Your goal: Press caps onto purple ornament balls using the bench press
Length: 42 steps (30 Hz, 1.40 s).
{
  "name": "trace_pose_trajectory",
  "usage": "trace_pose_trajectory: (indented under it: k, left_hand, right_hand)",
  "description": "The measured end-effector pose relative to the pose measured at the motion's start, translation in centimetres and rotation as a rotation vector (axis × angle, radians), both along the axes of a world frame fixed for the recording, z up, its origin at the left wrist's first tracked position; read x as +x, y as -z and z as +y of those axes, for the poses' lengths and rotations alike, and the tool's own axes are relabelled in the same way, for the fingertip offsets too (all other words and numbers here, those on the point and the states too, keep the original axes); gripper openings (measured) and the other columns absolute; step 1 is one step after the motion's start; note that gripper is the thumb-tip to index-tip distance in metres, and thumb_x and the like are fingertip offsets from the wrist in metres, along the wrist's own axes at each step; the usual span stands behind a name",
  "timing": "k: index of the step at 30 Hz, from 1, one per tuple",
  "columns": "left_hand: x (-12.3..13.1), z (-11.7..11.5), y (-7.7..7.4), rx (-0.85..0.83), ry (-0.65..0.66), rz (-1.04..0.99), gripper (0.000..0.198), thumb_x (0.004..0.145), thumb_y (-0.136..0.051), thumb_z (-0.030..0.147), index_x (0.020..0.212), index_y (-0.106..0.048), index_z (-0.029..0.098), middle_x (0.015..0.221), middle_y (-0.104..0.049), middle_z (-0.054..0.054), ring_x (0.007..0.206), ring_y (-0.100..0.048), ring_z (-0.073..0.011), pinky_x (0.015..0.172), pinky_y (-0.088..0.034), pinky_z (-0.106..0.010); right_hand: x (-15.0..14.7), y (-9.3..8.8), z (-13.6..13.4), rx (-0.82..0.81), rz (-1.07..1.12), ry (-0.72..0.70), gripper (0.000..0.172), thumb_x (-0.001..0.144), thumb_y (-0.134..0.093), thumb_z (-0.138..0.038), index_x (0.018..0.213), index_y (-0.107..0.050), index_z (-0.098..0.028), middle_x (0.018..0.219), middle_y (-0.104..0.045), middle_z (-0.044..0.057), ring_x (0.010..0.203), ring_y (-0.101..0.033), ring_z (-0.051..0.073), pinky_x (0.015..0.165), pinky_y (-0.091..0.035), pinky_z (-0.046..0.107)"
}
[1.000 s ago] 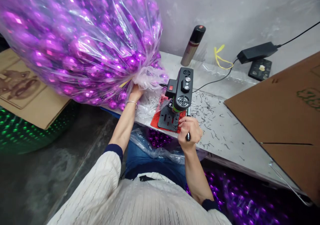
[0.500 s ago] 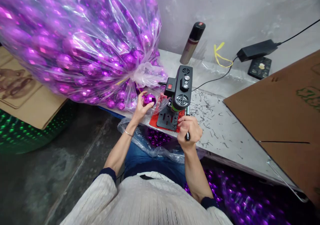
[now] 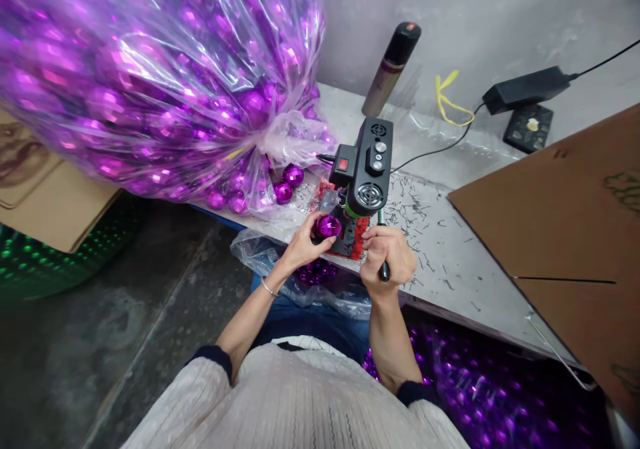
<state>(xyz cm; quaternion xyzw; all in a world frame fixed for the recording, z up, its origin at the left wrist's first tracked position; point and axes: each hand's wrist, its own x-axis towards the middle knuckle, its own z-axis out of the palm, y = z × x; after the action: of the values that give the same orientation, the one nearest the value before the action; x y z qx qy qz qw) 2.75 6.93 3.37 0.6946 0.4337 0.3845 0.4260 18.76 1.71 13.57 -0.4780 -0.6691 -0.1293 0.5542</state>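
1. From where I stand, take the machine [image 3: 371,166] as the clock's centre, with the wall [image 3: 475,22] at twelve.
2. The left hand [image 3: 306,244], toward seven, has a pinching grip: thumb and fingers curl around one purple ball [image 3: 329,226].
3. That ball sits about half past seven, over the near-left part of the plate [image 3: 346,244]. I can't tell whether they touch.
4. The right hand [image 3: 390,256], near five, has its grip clenched around the handle [image 3: 384,272].
5. So this ball, I'd say, is brought up but not yet worked; it isn't squarely beneath the machine's head.
6. Plenty seems left: two loose balls [image 3: 293,174] lie around nine, beside the bulging bag [image 3: 175,69] near ten.
7. Thin dark bits [image 3: 413,216] litter the table [image 3: 460,269] at four, so perhaps a good many are behind us.
8. More purple balls [image 3: 475,389] glint below the table toward five. Whether those are finished, I can't tell, so no honest count of what's done.
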Motion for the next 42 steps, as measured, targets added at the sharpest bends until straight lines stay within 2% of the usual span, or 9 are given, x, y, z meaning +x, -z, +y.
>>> trace_pose_trajectory:
  k: [4, 9, 17, 27, 31, 36, 39, 42]
  left_hand:
    - [0.6, 0.6, 0.8, 0.227, -0.003, 0.145, 0.058, 0.091, -0.071, 0.045, 0.140, -0.052, 0.019, 0.134, -0.066, -0.015, 0.125, -0.064, -0.0288, 0.109, -0.051, -0.047]
    - [0.8, 1.5, 1.5, 0.325, 0.061, 0.236, 0.069, 0.090, -0.069, 0.058, 0.144, -0.051, 0.019, 0.132, -0.067, -0.017, 0.124, -0.064, -0.0322, 0.107, -0.049, -0.050]
    - [0.7, 2.2, 0.8, 0.273, 0.165, 0.273, 0.069, 0.087, -0.071, 0.060, 0.140, -0.054, 0.019, 0.125, -0.069, -0.015, 0.119, -0.065, -0.0331, 0.105, -0.048, -0.048]
    - [0.4, 1.9, -0.5, 0.153, 0.076, 0.274, 0.061, 0.087, -0.075, 0.049, 0.138, -0.056, 0.020, 0.123, -0.068, -0.013, 0.119, -0.065, -0.0316, 0.108, -0.049, -0.048]
    - [0.2, 2.4, -0.3, 0.047, 0.049, 0.126, 0.062, 0.086, -0.076, 0.044, 0.139, -0.056, 0.021, 0.136, -0.061, -0.014, 0.129, -0.061, -0.0308, 0.113, -0.049, -0.047]
    - [-0.8, 3.3, 0.7, -0.189, 0.084, -0.217, 0.069, 0.089, -0.069, 0.057, 0.143, -0.048, 0.019, 0.136, -0.066, -0.015, 0.124, -0.067, -0.0269, 0.110, -0.052, -0.045]
    - [-1.1, 3.3, 0.9, -0.225, 0.100, -0.244, 0.066, 0.089, -0.068, 0.060, 0.139, -0.052, 0.020, 0.135, -0.068, -0.014, 0.122, -0.068, -0.0259, 0.110, -0.053, -0.045]
    - [-0.9, 3.1, 0.5, -0.165, 0.086, -0.172, 0.063, 0.090, -0.068, 0.058, 0.139, -0.054, 0.020, 0.136, -0.068, -0.013, 0.122, -0.068, -0.0261, 0.110, -0.053, -0.044]
  right_hand:
    - [0.0, 0.0, -0.1, -0.012, -0.019, 0.021, 0.024, 0.099, -0.046, -0.016, 0.076, -0.052, -0.022, 0.071, -0.066, 0.000, 0.064, -0.064, 0.011, 0.060, -0.047, 0.025]
    - [-0.1, 0.0, -0.1, -0.006, -0.029, 0.036, 0.025, 0.100, -0.045, -0.017, 0.077, -0.053, -0.023, 0.070, -0.065, 0.000, 0.062, -0.064, 0.012, 0.058, -0.047, 0.026]
    - [0.0, 0.6, -0.3, -0.025, -0.010, 0.025, 0.022, 0.098, -0.047, -0.017, 0.079, -0.055, -0.023, 0.072, -0.066, 0.000, 0.065, -0.064, 0.012, 0.059, -0.047, 0.027]
    - [0.0, 0.3, -0.4, -0.024, -0.013, 0.017, 0.023, 0.099, -0.046, -0.018, 0.079, -0.055, -0.023, 0.072, -0.066, 0.000, 0.064, -0.064, 0.012, 0.058, -0.047, 0.026]
    - [-0.1, 0.2, -0.3, -0.027, -0.009, 0.020, 0.023, 0.099, -0.046, -0.017, 0.079, -0.056, -0.023, 0.072, -0.067, 0.000, 0.063, -0.063, 0.012, 0.058, -0.048, 0.027]
    - [-0.1, 0.4, -0.3, -0.020, -0.007, 0.018, 0.022, 0.098, -0.047, -0.017, 0.079, -0.056, -0.023, 0.072, -0.067, 0.000, 0.062, -0.063, 0.013, 0.057, -0.047, 0.027]
    - [-0.1, 0.5, -0.4, -0.025, -0.002, 0.033, 0.022, 0.098, -0.047, -0.017, 0.079, -0.057, -0.023, 0.072, -0.067, 0.000, 0.063, -0.064, 0.013, 0.058, -0.048, 0.027]
    - [-0.1, 0.5, -0.4, -0.024, -0.002, 0.032, 0.022, 0.097, -0.047, -0.017, 0.079, -0.057, -0.023, 0.072, -0.068, 0.000, 0.063, -0.064, 0.013, 0.058, -0.048, 0.027]
